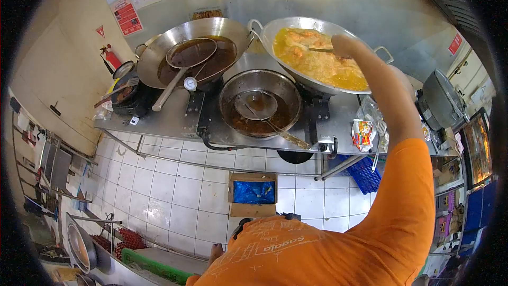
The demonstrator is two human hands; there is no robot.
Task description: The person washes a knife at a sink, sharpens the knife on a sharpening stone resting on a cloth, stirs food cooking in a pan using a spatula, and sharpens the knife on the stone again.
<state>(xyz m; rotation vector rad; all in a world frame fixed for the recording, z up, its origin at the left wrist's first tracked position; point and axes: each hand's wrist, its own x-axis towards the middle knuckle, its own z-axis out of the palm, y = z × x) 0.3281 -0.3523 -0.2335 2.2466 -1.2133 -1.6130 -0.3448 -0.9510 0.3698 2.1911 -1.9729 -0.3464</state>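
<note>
By my reading, the step in hand is tending the food (pixel 302 36) as it fries in the wok (pixel 269 36), upper right of the frame. Yellow, frothing oil surrounds the pieces, some orange-tinged and partly hidden by foam. The person's right hand (pixel 344 46) is over this wok, clenched on a metal utensil (pixel 320 50) (its type I cannot establish, as the fist covers much of it). From my remote post I cannot confirm whether the utensil touches the food.

The left hand (pixel 216 251) hangs low at the bottom centre of the frame, beside the orange shirt (pixel 296 249) and well apart from the table (pixel 174 126). Whether it grips anything I cannot tell.

Also noted: a second wok (pixel 151 63) of dark liquid at upper left, with a strainer (pixel 198 47) across it and a dial thermometer (pixel 190 83) near its lower rim; a pan (pixel 227 100) at centre with a smaller strainer (pixel 256 107) inside.

In my judgement, the next move calls for a firm grip and slow, shallow strokes, keeping the pieces apart without splashing. The bare forearm above hot oil is my principal concern.
</note>
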